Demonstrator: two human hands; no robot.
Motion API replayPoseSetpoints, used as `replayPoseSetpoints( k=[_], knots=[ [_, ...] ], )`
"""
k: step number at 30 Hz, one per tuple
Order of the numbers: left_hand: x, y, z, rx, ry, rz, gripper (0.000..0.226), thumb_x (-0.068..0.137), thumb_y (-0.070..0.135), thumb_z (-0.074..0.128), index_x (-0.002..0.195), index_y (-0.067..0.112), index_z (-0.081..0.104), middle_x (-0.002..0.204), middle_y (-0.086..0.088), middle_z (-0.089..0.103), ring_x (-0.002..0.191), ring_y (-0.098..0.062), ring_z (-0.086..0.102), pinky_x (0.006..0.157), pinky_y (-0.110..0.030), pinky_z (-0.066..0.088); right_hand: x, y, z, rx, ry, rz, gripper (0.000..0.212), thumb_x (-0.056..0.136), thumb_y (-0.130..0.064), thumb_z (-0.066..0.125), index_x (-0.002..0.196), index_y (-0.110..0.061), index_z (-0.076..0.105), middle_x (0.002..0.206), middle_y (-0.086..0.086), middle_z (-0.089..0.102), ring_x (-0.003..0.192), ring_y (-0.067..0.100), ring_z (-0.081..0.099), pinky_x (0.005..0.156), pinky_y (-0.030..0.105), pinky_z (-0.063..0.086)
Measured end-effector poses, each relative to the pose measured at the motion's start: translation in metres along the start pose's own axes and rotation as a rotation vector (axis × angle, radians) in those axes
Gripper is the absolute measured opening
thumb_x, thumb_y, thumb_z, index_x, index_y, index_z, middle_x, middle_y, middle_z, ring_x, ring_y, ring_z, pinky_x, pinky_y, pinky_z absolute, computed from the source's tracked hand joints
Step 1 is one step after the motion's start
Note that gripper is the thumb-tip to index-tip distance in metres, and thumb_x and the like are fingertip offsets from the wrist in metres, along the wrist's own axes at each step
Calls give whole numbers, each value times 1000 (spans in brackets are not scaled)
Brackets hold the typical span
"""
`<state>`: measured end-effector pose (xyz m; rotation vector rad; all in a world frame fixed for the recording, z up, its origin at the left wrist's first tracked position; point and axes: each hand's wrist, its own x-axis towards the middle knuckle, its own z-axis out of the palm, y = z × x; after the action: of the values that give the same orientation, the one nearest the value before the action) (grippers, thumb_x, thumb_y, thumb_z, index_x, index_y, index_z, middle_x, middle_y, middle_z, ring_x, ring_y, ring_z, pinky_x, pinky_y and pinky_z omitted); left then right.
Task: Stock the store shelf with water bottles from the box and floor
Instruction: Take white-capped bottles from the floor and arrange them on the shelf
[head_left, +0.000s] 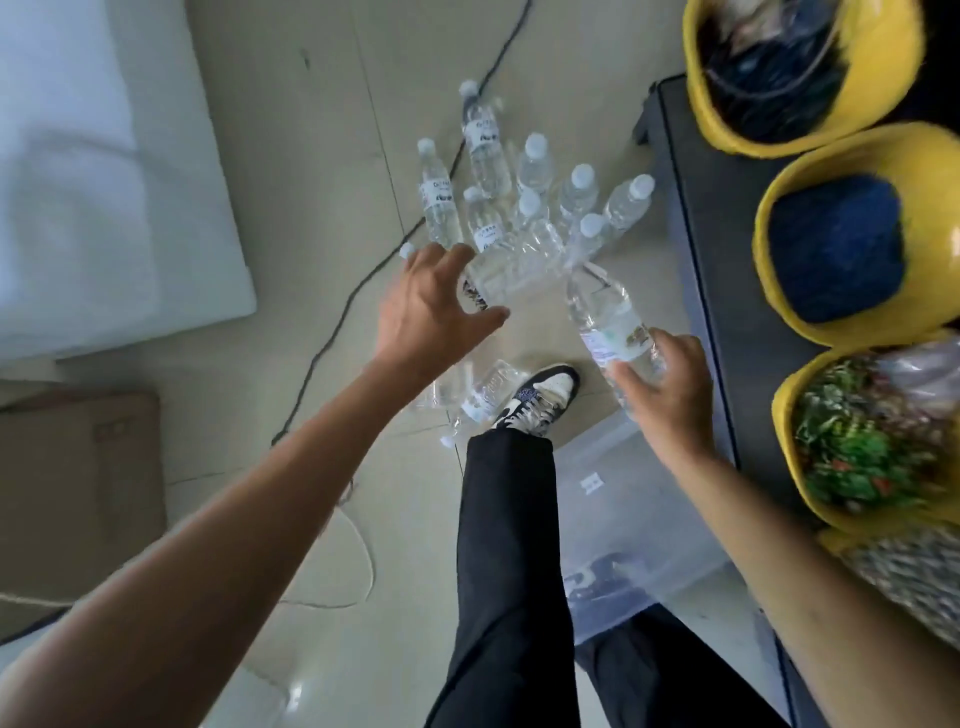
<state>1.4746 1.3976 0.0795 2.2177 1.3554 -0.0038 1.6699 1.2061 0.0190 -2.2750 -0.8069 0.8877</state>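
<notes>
It looks like most is left: the right hand (670, 387) grips one clear plastic water bottle (605, 317), the left hand (431, 306) spreads open, holding nothing, over the bunch of clear bottles (535, 202) on the pale tiled floor (311, 156) beside the dark shelf (727, 301).

I am standing in what is looking like a small shop. A dark shelf (727, 322) is running along my right, carrying yellow tubs (769, 260) that are holding loose goods, dark, blue and green. Many water bottles (485, 150) are standing clustered on the tiled floor (291, 156), a cardboard box (78, 467) is lying at my left, and a clear plastic crate (623, 493) is sitting by my legs.
</notes>
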Motion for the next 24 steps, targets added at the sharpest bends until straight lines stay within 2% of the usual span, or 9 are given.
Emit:
replayPoseSetpoints(
  k=[3,6,8,11,14,17,19,24],
  knots=[
    [-10,46,-96,39,79,109,71,75,49,84,132,12,60,112,-11,64,104,-28,56,82,-43,53,-31,-70,-60,108,76,-49,45,82,-38,70,118,-11,69,109,7,59,94,4,52,80,1,36],
    [-26,97,-186,80,119,226,72,73,48,86,130,10,62,108,-11,64,100,-29,57,80,-45,54,-64,-141,-123,242,170,-117,52,84,-43,70,125,-12,67,113,2,60,107,14,59,93,22,47],
    [-38,134,-243,121,140,325,73,72,48,87,129,9,64,104,-10,65,98,-28,58,77,-45,55,-86,-189,-168,351,255,-179,52,84,-45,70,126,-15,66,112,1,61,107,17,61,93,30,50],
    [-54,192,-318,221,181,486,71,71,50,86,127,10,66,103,-10,65,96,-28,59,76,-44,56,-117,-249,-232,492,357,-293,39,83,-42,70,120,-30,66,111,1,64,106,15,63,89,25,51],
    [-69,252,-378,278,246,623,68,69,51,81,123,11,68,99,-8,64,94,-29,58,79,-39,52,-146,-289,-289,581,474,-329,47,80,-50,70,122,-29,65,115,-4,65,108,12,64,90,25,51],
    [-82,316,-426,352,286,760,67,71,49,85,124,11,68,97,-6,63,92,-25,56,79,-40,52,-167,-316,-345,589,615,-366,48,81,-53,71,121,-27,66,112,-1,67,103,18,67,88,41,56],
    [-86,359,-454,427,311,834,65,74,50,83,125,13,67,100,-6,63,94,-24,55,81,-39,51,-180,-333,-381,601,682,-407,46,83,-51,72,120,-24,67,109,-4,69,100,18,68,87,46,57],
    [-75,458,-501,625,429,1069,64,77,52,80,129,17,66,106,-6,62,98,-24,54,83,-35,43,-194,-356,-463,595,798,-517,37,84,-41,77,116,-24,65,107,-12,62,102,15,64,88,36,54]
  ],
)
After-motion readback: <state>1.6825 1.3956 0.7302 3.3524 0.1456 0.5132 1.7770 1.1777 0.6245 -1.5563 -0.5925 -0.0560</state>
